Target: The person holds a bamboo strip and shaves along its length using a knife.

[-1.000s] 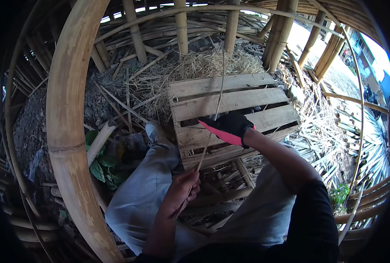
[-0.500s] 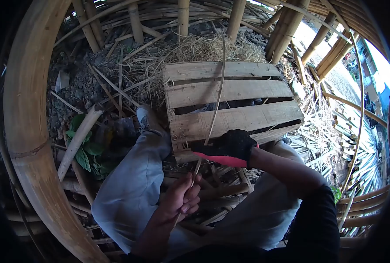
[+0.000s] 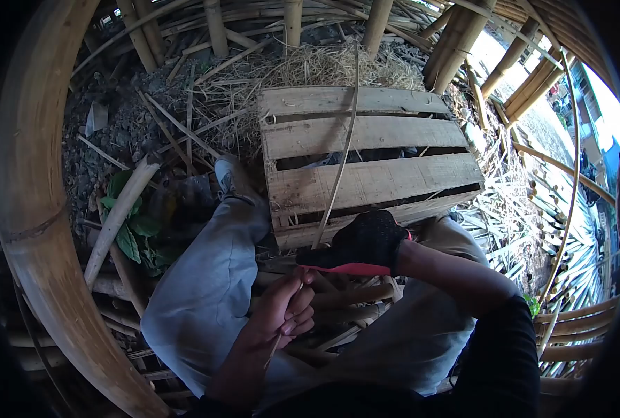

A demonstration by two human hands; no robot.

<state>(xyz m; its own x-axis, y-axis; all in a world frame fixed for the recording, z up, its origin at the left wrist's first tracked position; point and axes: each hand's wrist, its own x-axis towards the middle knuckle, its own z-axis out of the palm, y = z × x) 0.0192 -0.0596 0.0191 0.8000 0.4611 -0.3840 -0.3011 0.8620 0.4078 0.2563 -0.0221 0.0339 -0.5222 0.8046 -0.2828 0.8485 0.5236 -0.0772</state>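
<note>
A thin bamboo strip [image 3: 345, 157] rises from my hands and passes over the slatted wooden crate [image 3: 373, 177]. Bare fingers of my left hand [image 3: 285, 310] are wrapped round its lower part, and a short end sticks out below them. My right hand [image 3: 355, 244], in a black and red glove, is closed round the strip just above the left one, near the crate's front edge. The two hands nearly touch. What lies under the gloved fingers is hidden.
A thick bamboo pole [image 3: 35, 223] curves down the left side. Beside my left leg lie a cut bamboo piece [image 3: 122, 216] and green leaves [image 3: 132, 240]. Straw [image 3: 324, 66] and upright bamboo posts stand behind the crate; many strips [image 3: 568, 223] lie at the right.
My right hand has slid down along the strip toward my left hand, which still grips it. The view has shifted, so the large pole appears farther left and the crate higher.
</note>
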